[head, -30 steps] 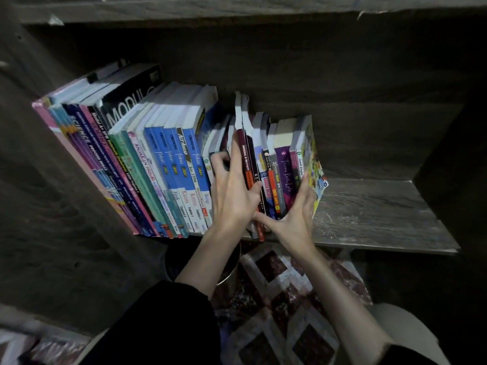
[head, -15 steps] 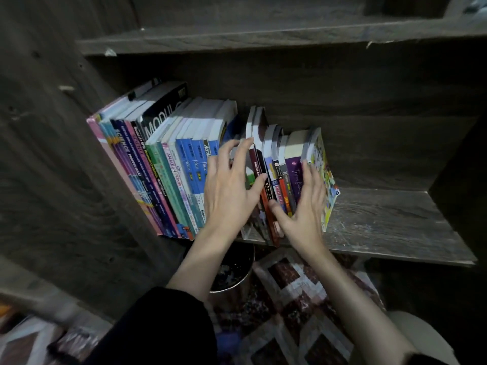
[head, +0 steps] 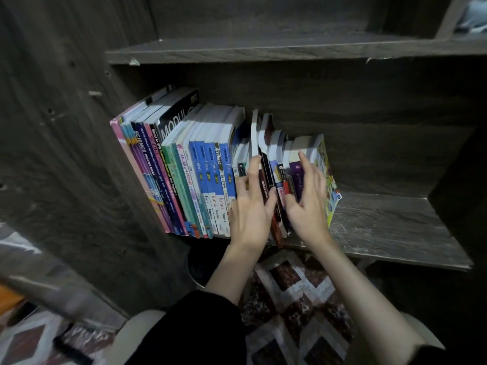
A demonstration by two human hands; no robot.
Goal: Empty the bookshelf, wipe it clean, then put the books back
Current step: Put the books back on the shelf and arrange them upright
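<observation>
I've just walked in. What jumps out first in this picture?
A packed row of colourful books fills the left end of a dark wooden shelf, leaning toward its left wall. Two bare hands work at the row's right end: the left hand and right hand both rest their fingers among the smaller spines there. Below lies a patterned rug.

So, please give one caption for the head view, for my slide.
Both hands, left and right, press on the books leaning on the dark wooden shelf.

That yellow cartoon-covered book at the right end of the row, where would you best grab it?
Take the yellow book by its spine edge, from the front and the right. It ends the row, so its cover faces bare shelf, leaving room for fingers. It leans left on its neighbours, so a pinch across it seems easiest.
</observation>
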